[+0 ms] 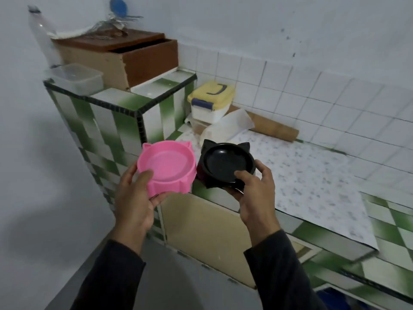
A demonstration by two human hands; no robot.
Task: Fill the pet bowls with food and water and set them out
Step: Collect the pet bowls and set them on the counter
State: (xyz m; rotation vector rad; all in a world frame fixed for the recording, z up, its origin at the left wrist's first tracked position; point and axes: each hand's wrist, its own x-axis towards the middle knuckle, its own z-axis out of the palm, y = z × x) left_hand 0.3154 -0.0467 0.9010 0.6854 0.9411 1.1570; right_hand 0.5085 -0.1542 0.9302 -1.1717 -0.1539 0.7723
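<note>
Pink bowl: round plastic pet bowl with 2 cat-ear points on its far rim; upright, nothing inside; held off the worktop's left end, gripped at its near rim by the left hand.
Black bowl: glossy, same cat-ear shape, upright, nothing inside; just right of the pink bowl, touching or nearly so, above the worktop's front edge, gripped at its near rim by the right hand.

Yellow-lidded box and wooden roller on tiled counter.
</note>
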